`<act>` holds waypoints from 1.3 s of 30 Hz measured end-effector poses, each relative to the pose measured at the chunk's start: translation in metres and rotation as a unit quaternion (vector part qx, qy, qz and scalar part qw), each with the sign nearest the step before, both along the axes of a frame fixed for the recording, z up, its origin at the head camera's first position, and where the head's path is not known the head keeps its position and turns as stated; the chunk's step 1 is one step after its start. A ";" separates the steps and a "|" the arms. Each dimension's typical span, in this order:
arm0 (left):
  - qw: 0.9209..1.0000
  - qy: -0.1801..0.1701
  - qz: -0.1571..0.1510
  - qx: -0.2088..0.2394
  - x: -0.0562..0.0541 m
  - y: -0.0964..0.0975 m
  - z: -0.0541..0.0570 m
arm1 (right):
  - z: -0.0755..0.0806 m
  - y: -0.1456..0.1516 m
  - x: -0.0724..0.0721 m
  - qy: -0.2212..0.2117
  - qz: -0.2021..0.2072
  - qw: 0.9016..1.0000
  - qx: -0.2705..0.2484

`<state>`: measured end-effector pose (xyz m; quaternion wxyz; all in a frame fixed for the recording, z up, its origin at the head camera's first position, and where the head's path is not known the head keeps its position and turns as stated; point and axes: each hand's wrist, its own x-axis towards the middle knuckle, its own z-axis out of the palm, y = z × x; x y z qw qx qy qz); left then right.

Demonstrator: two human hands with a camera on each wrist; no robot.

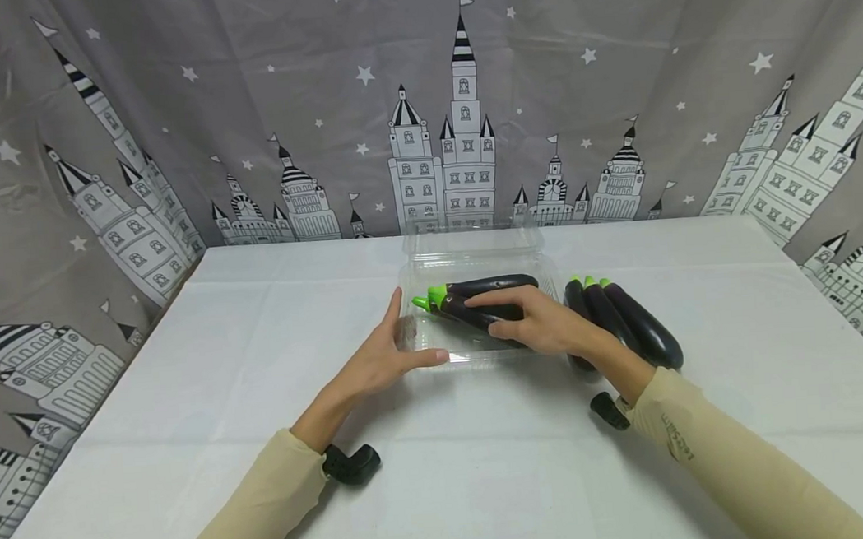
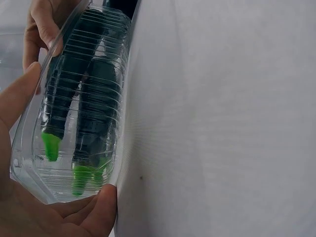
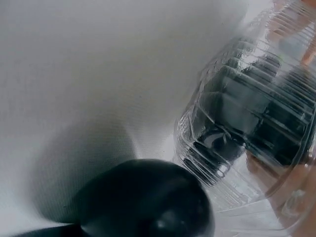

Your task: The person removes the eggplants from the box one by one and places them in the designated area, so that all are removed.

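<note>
While the left hand [image 1: 378, 362], fingers wide, braces the clamshell [image 1: 475, 260], the right hand [image 1: 537, 322] seemingly settles a gripped eggplant [image 1: 468, 313] inside, likely needing release next.

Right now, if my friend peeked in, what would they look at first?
Probably the shiny dark eggplants in the clear box, with the right hand holding one and the left hand at the box's left side. Next, three more eggplants on the white table, right of the box. Behind, castles and stars decorate the grey curtain.
</note>
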<state>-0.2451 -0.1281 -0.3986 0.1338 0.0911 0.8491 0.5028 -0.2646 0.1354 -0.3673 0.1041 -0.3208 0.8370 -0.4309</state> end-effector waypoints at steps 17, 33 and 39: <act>1.000 0.005 0.000 0.005 0.000 -0.001 0.001 | 0.004 0.005 -0.001 -0.035 -0.100 0.994 -0.029; 1.000 0.008 -0.007 0.025 0.000 0.000 0.000 | 0.005 0.008 -0.001 -0.065 -0.112 0.991 -0.042; 1.000 0.006 -0.004 0.020 0.000 0.000 -0.001 | 0.005 0.008 -0.002 -0.075 -0.126 0.989 -0.032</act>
